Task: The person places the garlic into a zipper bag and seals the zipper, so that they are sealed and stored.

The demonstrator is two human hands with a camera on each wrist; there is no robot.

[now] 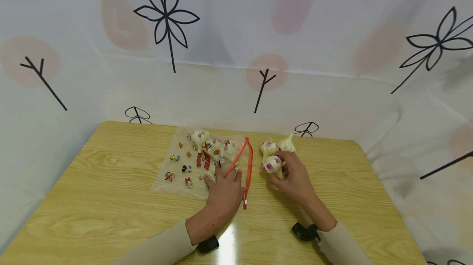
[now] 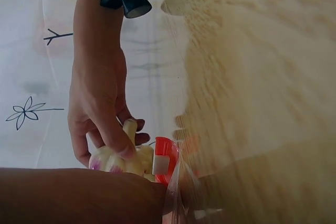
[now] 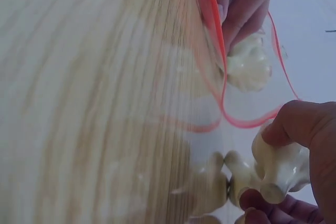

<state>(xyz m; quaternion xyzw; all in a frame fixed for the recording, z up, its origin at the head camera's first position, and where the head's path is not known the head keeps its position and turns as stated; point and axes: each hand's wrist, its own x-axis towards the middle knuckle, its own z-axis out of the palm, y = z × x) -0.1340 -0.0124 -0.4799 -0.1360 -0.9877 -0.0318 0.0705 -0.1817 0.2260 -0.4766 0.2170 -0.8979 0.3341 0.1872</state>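
My right hand (image 1: 295, 178) grips a white garlic bulb (image 1: 273, 164) with purple streaks, thumb and fingers around it. Its pale neck shows between the fingers in the right wrist view. Two more garlic bulbs, one streaked purple (image 1: 269, 148) and one plain (image 1: 287, 143), sit just behind. My left hand (image 1: 226, 193) rests with spread fingers at the mouth of a clear zip bag (image 1: 177, 141) printed with cartoon figures. Several garlic bulbs (image 1: 200, 137) lie inside the bag. Its red zip strip (image 1: 249, 166) stands parted in a loop, a white slider (image 1: 245, 202) at the near end.
The wood-grain table (image 1: 129, 215) carries everything. A white cloth backdrop (image 1: 229, 18) with black plant drawings rises behind and at both sides. Dark wrist cameras (image 1: 304, 232) are strapped beneath both wrists.
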